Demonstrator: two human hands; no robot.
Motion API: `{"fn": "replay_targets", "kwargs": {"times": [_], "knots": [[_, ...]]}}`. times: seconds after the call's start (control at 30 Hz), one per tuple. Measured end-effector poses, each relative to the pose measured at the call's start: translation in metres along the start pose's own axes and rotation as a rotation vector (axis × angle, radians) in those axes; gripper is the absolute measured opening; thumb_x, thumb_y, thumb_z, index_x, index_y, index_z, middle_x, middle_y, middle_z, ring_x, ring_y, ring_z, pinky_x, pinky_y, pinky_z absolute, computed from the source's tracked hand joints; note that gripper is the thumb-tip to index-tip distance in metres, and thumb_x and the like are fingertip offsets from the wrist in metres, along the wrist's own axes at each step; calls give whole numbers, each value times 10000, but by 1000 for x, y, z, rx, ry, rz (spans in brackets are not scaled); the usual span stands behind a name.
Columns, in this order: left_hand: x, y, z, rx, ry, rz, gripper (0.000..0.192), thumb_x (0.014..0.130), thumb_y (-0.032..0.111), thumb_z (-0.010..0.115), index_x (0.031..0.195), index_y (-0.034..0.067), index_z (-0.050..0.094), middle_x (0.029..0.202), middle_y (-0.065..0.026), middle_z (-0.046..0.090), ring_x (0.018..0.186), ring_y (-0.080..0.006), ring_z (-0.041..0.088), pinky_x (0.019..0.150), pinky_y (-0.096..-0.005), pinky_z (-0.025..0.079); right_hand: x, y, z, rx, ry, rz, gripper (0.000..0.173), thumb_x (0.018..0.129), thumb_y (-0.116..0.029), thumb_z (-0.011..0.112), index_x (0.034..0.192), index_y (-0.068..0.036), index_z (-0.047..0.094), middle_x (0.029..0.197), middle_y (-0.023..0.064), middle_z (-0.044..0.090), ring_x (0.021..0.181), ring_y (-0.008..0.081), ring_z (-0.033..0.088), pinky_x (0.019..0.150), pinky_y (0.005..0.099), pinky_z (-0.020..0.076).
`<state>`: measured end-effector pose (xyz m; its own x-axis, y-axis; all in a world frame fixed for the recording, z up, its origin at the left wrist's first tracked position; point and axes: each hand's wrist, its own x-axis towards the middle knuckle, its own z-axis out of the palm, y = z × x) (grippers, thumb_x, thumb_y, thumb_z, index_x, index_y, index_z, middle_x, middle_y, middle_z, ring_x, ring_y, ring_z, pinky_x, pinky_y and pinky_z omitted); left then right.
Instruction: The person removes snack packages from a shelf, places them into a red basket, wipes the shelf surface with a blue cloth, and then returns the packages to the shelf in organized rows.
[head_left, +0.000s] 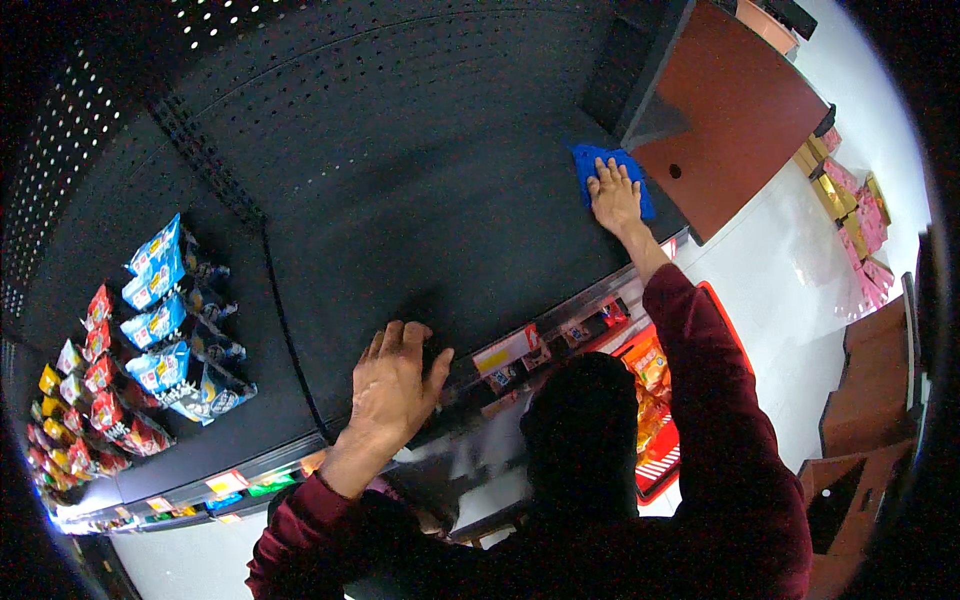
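A black metal shelf (465, 247) with a perforated back panel spreads out before me. My right hand (616, 196) lies flat on a folded blue cloth (645, 196), pressing it to the shelf surface near its right end. Its fingers point towards the back panel. My left hand (394, 379) is at the front edge of the shelf, fingers a little apart, with nothing in it. Whether its fingertips touch the shelf I cannot tell.
Blue snack bags (156, 322) and red snack bags (101, 375) stand in rows on the left shelf section. A brown board (739, 112) adjoins the right end. Below the front edge is a red basket (660, 472) with orange packets. Pink and gold boxes (862, 210) lie at the far right.
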<state>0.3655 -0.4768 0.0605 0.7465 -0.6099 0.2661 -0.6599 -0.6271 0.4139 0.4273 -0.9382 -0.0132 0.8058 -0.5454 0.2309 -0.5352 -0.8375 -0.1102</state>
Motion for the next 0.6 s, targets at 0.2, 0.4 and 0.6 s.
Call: {"fn": "replay_targets", "kwargs": {"times": [0.2,0.4,0.6], "knots": [[-8,20,-10,-115,66,130,216,890,236,682,959,40,626,920,-149,629,866,-334,638,752,-423,536,-79,-62,-1,8,170,-505,528,1030,-344,428,1515,-142,386,1580,145,343,1466,353,301,1173,572,218],[-15,28,-4,-189,106,317,145,882,204,697,863,68,651,796,-118,631,726,-316,637,633,-412,515,-166,-229,-41,260,-164,-1023,553,1011,-340,486,1513,-133,383,1597,169,292,1495,356,228,1202,558,150],[-13,24,3,-204,132,443,135,851,168,732,828,73,639,763,-104,629,669,-297,634,608,-408,509,-176,-327,-27,466,-211,-1258,524,1033,-352,448,1518,-167,378,1613,147,260,1509,339,182,1214,544,101]]}}
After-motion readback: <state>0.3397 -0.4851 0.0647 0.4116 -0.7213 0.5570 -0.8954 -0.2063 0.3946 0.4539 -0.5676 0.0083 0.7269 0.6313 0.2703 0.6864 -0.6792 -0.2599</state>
